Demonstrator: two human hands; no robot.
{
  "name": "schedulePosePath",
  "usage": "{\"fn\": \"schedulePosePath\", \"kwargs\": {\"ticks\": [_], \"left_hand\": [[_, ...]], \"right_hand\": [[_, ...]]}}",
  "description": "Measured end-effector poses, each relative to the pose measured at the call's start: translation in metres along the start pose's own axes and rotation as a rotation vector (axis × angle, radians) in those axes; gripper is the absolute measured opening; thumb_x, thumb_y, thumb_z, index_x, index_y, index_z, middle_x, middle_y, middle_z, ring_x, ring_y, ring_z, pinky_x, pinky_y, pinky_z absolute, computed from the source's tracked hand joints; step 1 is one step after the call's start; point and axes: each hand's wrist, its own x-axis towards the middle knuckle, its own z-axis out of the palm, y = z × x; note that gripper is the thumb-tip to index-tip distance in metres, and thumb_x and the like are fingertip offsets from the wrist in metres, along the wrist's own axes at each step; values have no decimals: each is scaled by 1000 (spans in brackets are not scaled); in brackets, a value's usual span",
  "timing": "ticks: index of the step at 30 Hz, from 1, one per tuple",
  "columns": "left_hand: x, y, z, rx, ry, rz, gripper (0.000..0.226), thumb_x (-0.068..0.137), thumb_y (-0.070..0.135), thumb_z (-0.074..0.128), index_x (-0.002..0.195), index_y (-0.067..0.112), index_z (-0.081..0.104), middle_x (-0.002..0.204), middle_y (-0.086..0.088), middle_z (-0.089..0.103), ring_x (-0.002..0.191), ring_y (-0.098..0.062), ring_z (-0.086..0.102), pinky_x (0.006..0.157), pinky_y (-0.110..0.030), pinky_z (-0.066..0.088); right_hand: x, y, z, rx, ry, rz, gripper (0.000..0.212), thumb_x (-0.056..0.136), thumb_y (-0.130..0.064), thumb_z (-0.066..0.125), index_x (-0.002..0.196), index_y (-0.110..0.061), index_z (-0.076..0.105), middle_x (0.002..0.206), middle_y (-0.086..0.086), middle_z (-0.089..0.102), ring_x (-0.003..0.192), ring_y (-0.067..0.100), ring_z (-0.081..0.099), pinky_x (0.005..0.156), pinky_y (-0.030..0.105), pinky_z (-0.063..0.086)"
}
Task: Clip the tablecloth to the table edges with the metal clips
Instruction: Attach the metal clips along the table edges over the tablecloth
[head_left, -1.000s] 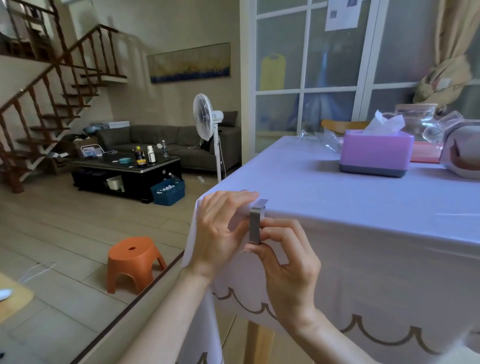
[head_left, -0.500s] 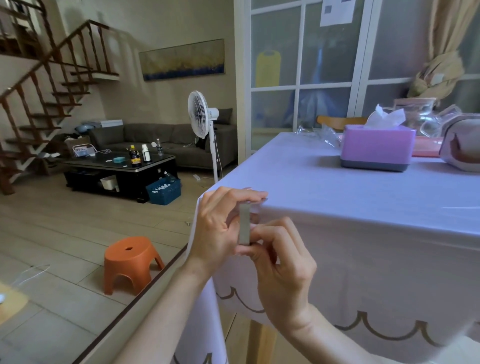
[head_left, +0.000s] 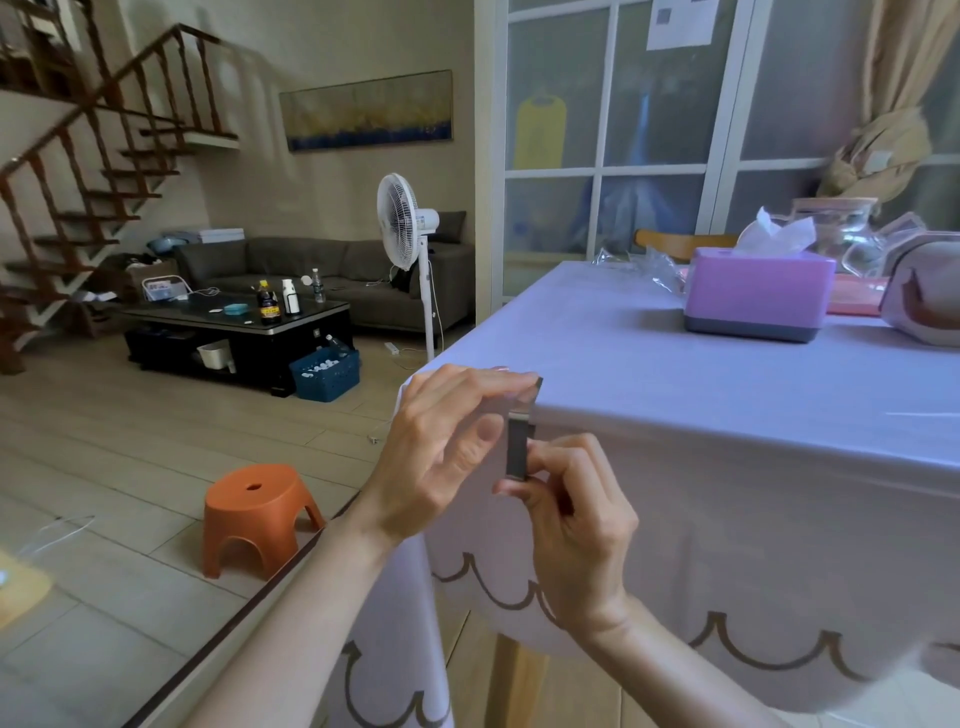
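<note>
metal clip (head_left: 517, 448) now seated over table corner

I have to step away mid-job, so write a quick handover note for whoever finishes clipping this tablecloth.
Left hand: fingers on top of the metal clip at the table's near corner edge.
Right hand: pinching the clip's lower end from below.
Tablecloth: draped over the table, scalloped hem hanging free; a tissue box sits on top.
Done: one clip is being seated over the edge at this corner; whether it fully grips cannot be told.
Left: press it home, then clip the remaining edges. No other clips are visible.
</note>
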Motion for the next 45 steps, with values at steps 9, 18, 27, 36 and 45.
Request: {"fn": "schedulePosePath", "kwargs": {"ticks": [9, 18, 27, 36, 45], "left_hand": [[-1, -1, 1, 59, 3, 20, 39, 92, 45, 42, 116, 20, 62, 121, 13, 61, 122, -7, 50, 100, -48, 33], [-1, 2, 2, 0, 36, -13, 34, 90, 43, 48, 107, 17, 61, 114, 8, 60, 117, -12, 54, 98, -50, 34], [0, 1, 2, 27, 20, -20, 46, 90, 53, 43, 109, 16, 61, 113, 10, 60, 117, -9, 53, 97, -47, 35], [-1, -2, 4, 14, 45, 0, 39, 91, 46, 45, 108, 15, 62, 111, 7, 62, 116, -10, 55, 95, -47, 36], [1, -4, 17, 81, 168, -20, 23, 84, 30, 58, 95, 11, 65, 101, 9, 63, 107, 4, 54, 93, -22, 30]], "right_hand": [[20, -21, -30, -407, -50, -187, 22, 80, -23, 73, 99, -16, 65, 97, 9, 63, 90, 16, 54, 84, 23, 39], [57, -26, -43, -761, -342, -151, 60, 82, -71, 42, 92, -18, 68, 83, 0, 62, 76, 26, 56, 74, 35, 36], [61, -17, -44, -679, -351, -231, 46, 83, -57, 54, 94, -15, 69, 82, 3, 60, 75, 24, 51, 69, 31, 31], [62, -18, -42, -668, -348, -220, 46, 80, -60, 59, 88, -16, 69, 76, 2, 56, 69, 24, 50, 67, 32, 30], [61, -18, -39, -669, -318, -209, 38, 79, -53, 66, 87, -16, 69, 76, 2, 56, 71, 22, 47, 67, 31, 27]]}}
